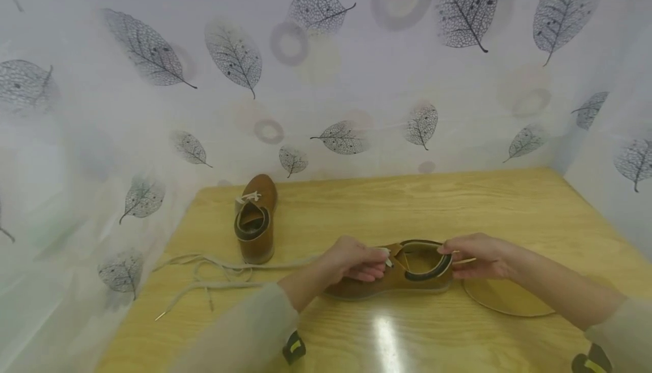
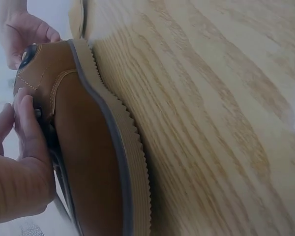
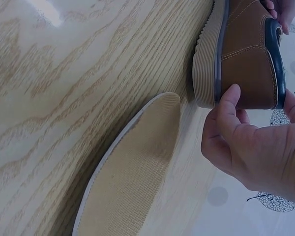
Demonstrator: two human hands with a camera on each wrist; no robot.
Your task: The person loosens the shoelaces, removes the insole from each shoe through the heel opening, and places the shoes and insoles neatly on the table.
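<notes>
A brown leather shoe (image 1: pixel 417 289) with a dark padded collar lies on the table, its toe pointing left. My left hand (image 1: pixel 356 260) holds it at the lacing, thumb and fingers close to a bit of pale lace; the left wrist view shows those fingers (image 2: pixel 27 118) against the upper by the eyelets. At the heel, my right hand (image 1: pixel 481 255) grips the back of the collar, with a finger (image 3: pixel 228 101) on the outer heel leather. Beneath my right forearm lies a tan insole (image 3: pixel 132 172). My left hand covers part of the toe.
A second brown shoe (image 1: pixel 262 237), laced, stands at the back left. Long pale shoelaces (image 1: pixel 219 285) trail loosely over the table's left side. Behind the wooden table (image 1: pixel 499 203) hangs a leaf-patterned curtain (image 1: pixel 346 95), which also lines both sides.
</notes>
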